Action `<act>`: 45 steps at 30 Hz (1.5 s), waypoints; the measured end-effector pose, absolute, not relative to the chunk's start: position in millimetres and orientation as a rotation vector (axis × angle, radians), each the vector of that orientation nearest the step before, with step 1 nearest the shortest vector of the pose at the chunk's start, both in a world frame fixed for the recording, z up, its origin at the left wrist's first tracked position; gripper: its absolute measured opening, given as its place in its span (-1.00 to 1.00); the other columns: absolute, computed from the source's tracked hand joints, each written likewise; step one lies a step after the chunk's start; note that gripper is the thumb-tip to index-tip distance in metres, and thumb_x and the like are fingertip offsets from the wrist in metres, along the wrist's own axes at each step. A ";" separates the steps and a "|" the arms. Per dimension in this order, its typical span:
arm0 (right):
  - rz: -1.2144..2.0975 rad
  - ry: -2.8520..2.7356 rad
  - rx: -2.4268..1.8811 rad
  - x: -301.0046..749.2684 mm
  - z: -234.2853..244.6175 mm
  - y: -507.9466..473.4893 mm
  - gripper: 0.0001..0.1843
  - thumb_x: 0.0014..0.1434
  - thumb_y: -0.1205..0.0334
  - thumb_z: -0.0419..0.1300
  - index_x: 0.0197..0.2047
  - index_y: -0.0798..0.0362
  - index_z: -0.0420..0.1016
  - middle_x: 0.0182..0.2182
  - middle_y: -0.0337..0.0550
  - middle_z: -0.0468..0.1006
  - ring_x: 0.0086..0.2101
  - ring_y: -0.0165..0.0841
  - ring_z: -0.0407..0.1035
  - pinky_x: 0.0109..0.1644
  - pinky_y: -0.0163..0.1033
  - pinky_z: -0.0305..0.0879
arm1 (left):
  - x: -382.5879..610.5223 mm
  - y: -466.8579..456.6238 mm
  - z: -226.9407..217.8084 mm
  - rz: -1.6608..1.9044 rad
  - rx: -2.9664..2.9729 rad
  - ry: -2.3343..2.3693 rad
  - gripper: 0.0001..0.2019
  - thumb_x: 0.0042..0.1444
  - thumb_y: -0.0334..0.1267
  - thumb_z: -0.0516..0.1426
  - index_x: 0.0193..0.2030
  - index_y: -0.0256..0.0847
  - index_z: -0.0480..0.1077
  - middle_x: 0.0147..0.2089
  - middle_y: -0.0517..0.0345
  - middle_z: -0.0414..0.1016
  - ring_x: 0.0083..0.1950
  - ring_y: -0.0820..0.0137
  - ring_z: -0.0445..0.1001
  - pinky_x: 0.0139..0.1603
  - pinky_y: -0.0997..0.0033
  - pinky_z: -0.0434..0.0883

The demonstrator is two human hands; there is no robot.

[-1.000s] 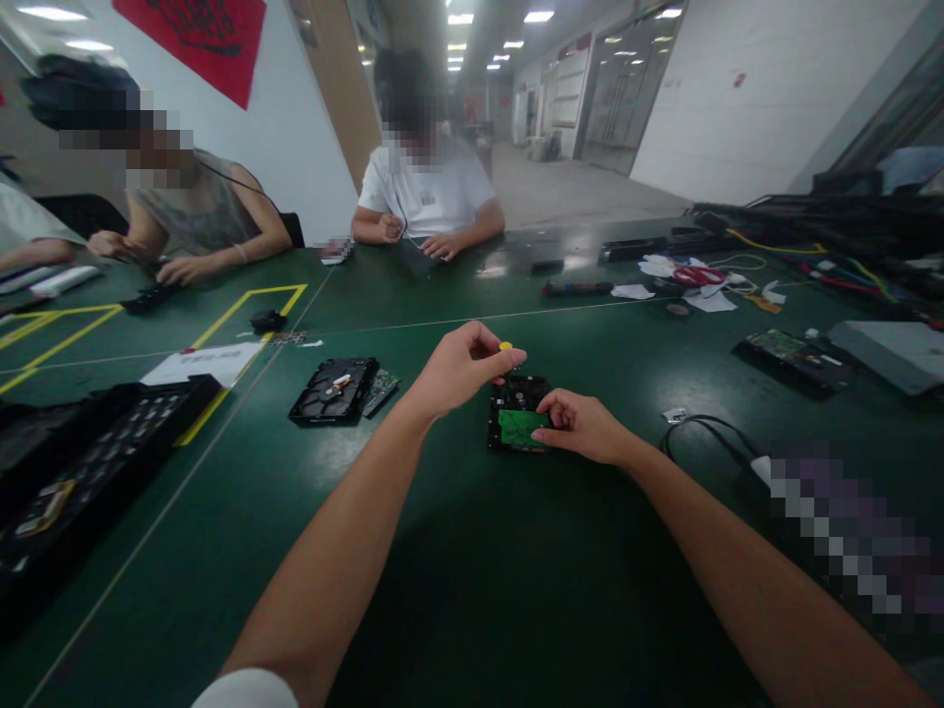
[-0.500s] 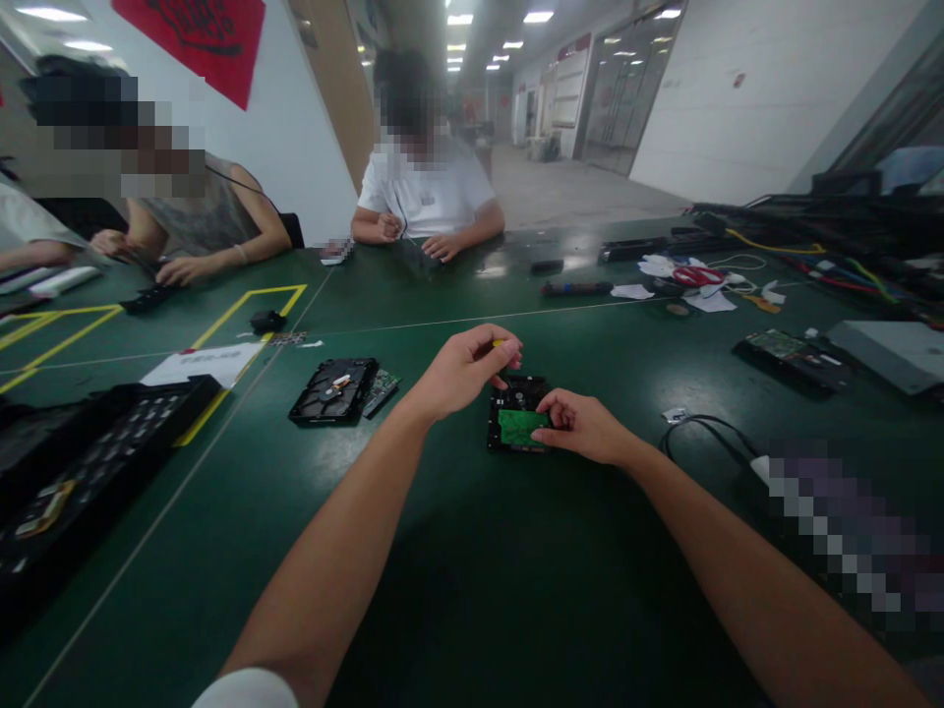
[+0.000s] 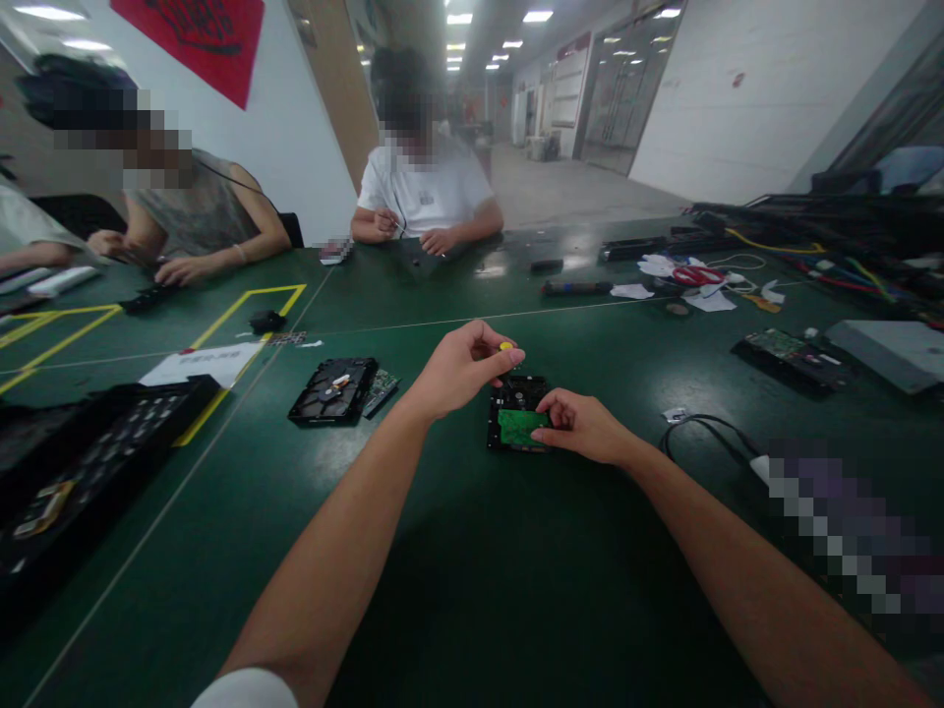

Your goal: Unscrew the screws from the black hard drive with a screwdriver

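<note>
tabletop (image 3: 560, 551): smooth, glossy (pale sheen patches) | white sheet (image 3: 203, 364): paper | T-shirt (image 3: 457, 182): cloth

Left fingers (image 3: 510, 358) partly hide a yellow-topped tool (image 3: 505, 346).

Left grip (image 3: 461, 372) pinches near the curled right grip (image 3: 582, 429).

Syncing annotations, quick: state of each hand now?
Left hand: closed, holding a small yellow-topped tool.
Right hand: partly curled at a rectangular green circuit board on a black hard drive; grip unclear.
</note>
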State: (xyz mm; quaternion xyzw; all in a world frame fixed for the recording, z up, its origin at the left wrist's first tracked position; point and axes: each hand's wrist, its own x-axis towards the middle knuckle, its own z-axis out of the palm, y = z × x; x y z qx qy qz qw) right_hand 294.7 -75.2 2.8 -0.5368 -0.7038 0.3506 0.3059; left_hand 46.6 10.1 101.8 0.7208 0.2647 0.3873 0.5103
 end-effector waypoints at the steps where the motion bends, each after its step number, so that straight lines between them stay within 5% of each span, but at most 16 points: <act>1: 0.928 -1.863 -1.420 294.8 2.7 -75.2 -0.48 0.16 -0.18 0.43 0.01 -0.04 0.45 -0.39 -0.30 0.46 -0.43 -0.38 0.35 -0.36 -0.25 0.22 | 47.2 10.2 101.3 0.940 1.725 0.638 -0.67 0.17 -0.07 0.37 -0.18 -0.28 0.42 -0.10 -0.04 0.60 -0.22 0.41 0.54 -0.35 0.48 0.55; 7: 0.940 -1.857 -1.410 294.7 2.7 -75.3 -0.49 0.17 -0.16 0.43 0.00 -0.04 0.45 -0.39 -0.31 0.47 -0.42 -0.38 0.36 -0.34 -0.24 0.24 | 48.9 10.6 102.4 0.942 1.733 0.543 -0.74 0.28 -0.15 0.27 0.01 -0.23 0.44 -0.18 0.07 0.52 -0.14 0.36 0.59 -0.33 0.49 0.56; 14: 0.941 -1.863 -1.421 293.6 5.8 -76.3 -0.49 0.17 -0.15 0.43 0.01 -0.03 0.45 -0.37 -0.29 0.47 -0.42 -0.37 0.37 -0.35 -0.24 0.25 | 46.6 12.0 106.1 0.876 1.619 0.550 -0.71 0.37 -0.11 0.12 -0.01 -0.25 0.57 -0.05 -0.06 0.56 -0.03 0.28 0.56 -0.29 0.40 0.59; 24: 0.938 -1.861 -1.428 294.5 4.5 -75.5 -0.49 0.16 -0.15 0.44 0.00 -0.02 0.45 -0.38 -0.30 0.46 -0.44 -0.39 0.35 -0.35 -0.25 0.23 | 47.2 11.1 103.9 1.006 1.689 0.704 -0.71 0.18 -0.07 0.35 -0.22 -0.27 0.47 -0.28 0.07 0.53 -0.31 0.44 0.47 -0.42 0.51 0.49; 39: 0.948 -1.845 -1.417 295.0 0.7 -74.8 -0.48 0.16 -0.16 0.44 0.01 -0.03 0.45 -0.37 -0.30 0.47 -0.42 -0.39 0.36 -0.34 -0.24 0.24 | 45.6 12.2 106.6 0.936 1.649 0.625 -0.71 0.31 -0.21 0.15 0.08 -0.24 0.56 -0.11 0.01 0.58 -0.11 0.34 0.53 -0.33 0.49 0.53; 45: 0.947 -1.846 -1.429 295.6 -0.2 -74.0 -0.46 0.15 -0.18 0.44 0.02 -0.02 0.46 -0.36 -0.29 0.48 -0.42 -0.39 0.36 -0.34 -0.24 0.23 | 46.2 12.1 106.3 0.973 1.735 0.618 -0.76 0.33 -0.19 0.17 0.01 -0.25 0.55 -0.10 -0.01 0.58 -0.13 0.37 0.54 -0.34 0.51 0.53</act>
